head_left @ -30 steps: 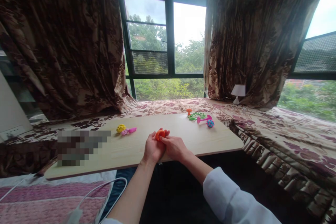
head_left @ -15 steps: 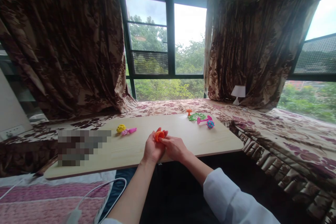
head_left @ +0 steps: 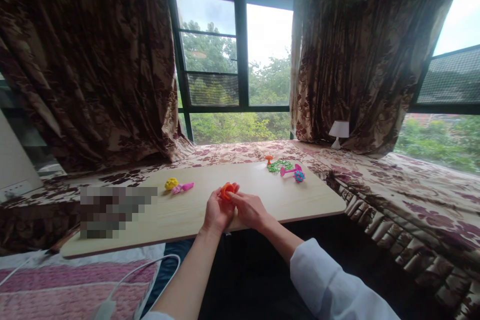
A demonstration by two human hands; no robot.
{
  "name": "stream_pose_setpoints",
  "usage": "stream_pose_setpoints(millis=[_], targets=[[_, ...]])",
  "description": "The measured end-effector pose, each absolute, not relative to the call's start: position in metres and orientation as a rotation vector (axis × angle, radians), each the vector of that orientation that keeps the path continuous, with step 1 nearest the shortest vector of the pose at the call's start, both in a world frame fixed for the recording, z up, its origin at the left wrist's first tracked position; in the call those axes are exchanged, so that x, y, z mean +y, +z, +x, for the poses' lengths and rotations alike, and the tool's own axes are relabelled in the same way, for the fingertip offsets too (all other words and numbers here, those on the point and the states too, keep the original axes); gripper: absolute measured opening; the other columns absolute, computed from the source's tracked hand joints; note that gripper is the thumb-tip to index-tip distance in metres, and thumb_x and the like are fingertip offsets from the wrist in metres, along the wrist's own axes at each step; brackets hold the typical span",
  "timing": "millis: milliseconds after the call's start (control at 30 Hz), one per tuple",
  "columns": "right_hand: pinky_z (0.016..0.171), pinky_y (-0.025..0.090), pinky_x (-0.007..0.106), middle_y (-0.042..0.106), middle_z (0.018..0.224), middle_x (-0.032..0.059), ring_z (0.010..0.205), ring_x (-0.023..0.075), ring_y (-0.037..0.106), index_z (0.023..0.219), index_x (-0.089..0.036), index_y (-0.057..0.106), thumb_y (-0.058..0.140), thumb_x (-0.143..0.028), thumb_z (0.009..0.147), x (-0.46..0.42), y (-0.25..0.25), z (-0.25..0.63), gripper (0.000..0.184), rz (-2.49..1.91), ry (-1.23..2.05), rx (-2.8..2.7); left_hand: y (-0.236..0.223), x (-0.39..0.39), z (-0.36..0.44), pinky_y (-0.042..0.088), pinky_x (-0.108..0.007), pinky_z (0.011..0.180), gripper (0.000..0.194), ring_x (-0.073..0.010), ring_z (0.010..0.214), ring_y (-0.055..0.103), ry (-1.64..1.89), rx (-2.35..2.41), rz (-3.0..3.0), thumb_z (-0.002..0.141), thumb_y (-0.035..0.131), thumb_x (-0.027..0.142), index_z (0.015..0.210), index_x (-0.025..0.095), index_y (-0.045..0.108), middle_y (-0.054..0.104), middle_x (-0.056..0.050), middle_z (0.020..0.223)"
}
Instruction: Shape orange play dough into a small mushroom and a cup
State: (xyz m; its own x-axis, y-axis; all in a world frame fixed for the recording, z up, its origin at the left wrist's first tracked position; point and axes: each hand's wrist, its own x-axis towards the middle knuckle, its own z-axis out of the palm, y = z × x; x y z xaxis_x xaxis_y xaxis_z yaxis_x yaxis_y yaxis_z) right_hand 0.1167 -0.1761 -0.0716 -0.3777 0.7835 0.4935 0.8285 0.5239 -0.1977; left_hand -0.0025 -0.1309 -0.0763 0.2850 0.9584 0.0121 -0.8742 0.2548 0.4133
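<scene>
A small hollow orange cup-like piece is held between my two hands over the front of the pale wooden table. My left hand is turned palm up with its fingers curled around the piece from behind and below. From the right, my right hand has its thumb and fingers closed at the rim, its fingertips partly hidden. The round opening faces up towards me. Exactly what the piece is, I cannot tell.
On the table's left lie a yellow lumpy toy and a pink toy. An orange knob-shaped piece, a green chain, a magenta dumbbell-shaped piece and a blue knobbly ball lie back right. A white lamp stands beyond.
The orange piece has tipped slightly in my hands, so its round opening shows more. Both hands stay in nearly the same place, and the view has shifted a little.
</scene>
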Motion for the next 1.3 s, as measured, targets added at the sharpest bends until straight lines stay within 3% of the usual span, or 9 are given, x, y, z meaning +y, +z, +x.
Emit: stream_pose_setpoints(millis=[233, 400, 567, 767, 1000, 1167, 1300], targets=[[0.069, 0.039, 0.023, 0.059, 0.105, 0.0007, 0.087, 0.018, 0.057, 0.123, -0.032, 0.041, 0.042, -0.015, 0.08, -0.1772, -0.0719, 0.1159, 0.047, -1.286, -0.155, -2.244, -0.0752, -0.1327, -0.0011, 0.053, -0.027, 0.065, 0.009, -0.0174, 0.07, 0.065, 1.285, 0.308, 0.396, 0.076, 0.053, 0.018, 0.076, 0.012, 0.06, 0.065, -0.006, 0.067], [0.07, 0.039, 0.023, 0.06, 0.104, 0.0002, 0.088, 0.0179, 0.056, 0.121, -0.032, 0.044, 0.043, -0.018, 0.082, -0.1752, -0.0739, 0.1159, 0.041, -1.26, -0.137, -2.264, -0.0754, -0.1342, -0.0011, 0.053, -0.033, 0.072, 0.017, -0.0215, 0.084, 0.064, 1.274, 0.285, 0.39, 0.076, 0.05, 0.017, 0.088, 0.01, 0.061, 0.066, -0.011, 0.082], [0.072, 0.04, 0.024, 0.06, 0.106, 0.0, 0.088, 0.018, 0.056, 0.122, -0.032, 0.045, 0.042, -0.018, 0.083, -0.1696, -0.0792, 0.1162, 0.042, -1.213, -0.124, -2.265, -0.0765, -0.1348, -0.0016, 0.051, -0.039, 0.075, 0.026, -0.0255, 0.097, 0.06, 1.265, 0.25, 0.395, 0.082, 0.043, 0.026, 0.097, 0.011, 0.058, 0.062, -0.016, 0.102], [0.071, 0.04, 0.024, 0.059, 0.107, 0.001, 0.086, 0.0177, 0.057, 0.121, -0.03, 0.046, 0.041, -0.019, 0.083, -0.171, -0.078, 0.116, 0.04, -1.21, -0.155, -2.277, -0.0799, -0.1316, -0.0032, 0.052, -0.04, 0.074, 0.025, -0.0258, 0.094, 0.061, 1.228, 0.235, 0.427, 0.081, 0.041, 0.021, 0.096, 0.011, 0.059, 0.065, -0.014, 0.092], [0.07, 0.04, 0.024, 0.058, 0.109, 0.0023, 0.087, 0.0181, 0.057, 0.127, -0.028, 0.037, 0.043, -0.014, 0.079, -0.1755, -0.073, 0.1163, 0.05, -1.241, -0.182, -2.275, -0.0804, -0.1284, -0.0024, 0.052, -0.032, 0.071, 0.013, -0.0208, 0.082, 0.065, 1.266, 0.28, 0.371, 0.079, 0.05, 0.02, 0.078, 0.012, 0.06, 0.066, -0.009, 0.076], [0.071, 0.04, 0.024, 0.059, 0.105, 0.0012, 0.086, 0.0176, 0.057, 0.121, -0.029, 0.044, 0.043, -0.018, 0.082, -0.173, -0.0769, 0.1157, 0.041, -1.229, -0.187, -2.284, -0.0783, -0.1313, -0.002, 0.052, -0.034, 0.072, 0.008, -0.0229, 0.088, 0.064, 1.273, 0.282, 0.37, 0.076, 0.052, 0.017, 0.078, 0.012, 0.058, 0.065, -0.011, 0.086], [0.073, 0.04, 0.024, 0.058, 0.109, -0.0004, 0.089, 0.0174, 0.056, 0.12, -0.031, 0.046, 0.043, -0.017, 0.082, -0.1708, -0.079, 0.1156, 0.041, -1.208, -0.187, -2.281, -0.0787, -0.1325, -0.0038, 0.052, -0.038, 0.073, 0.017, -0.0245, 0.09, 0.063, 1.246, 0.256, 0.374, 0.077, 0.048, 0.021, 0.088, 0.011, 0.058, 0.064, -0.013, 0.089]])
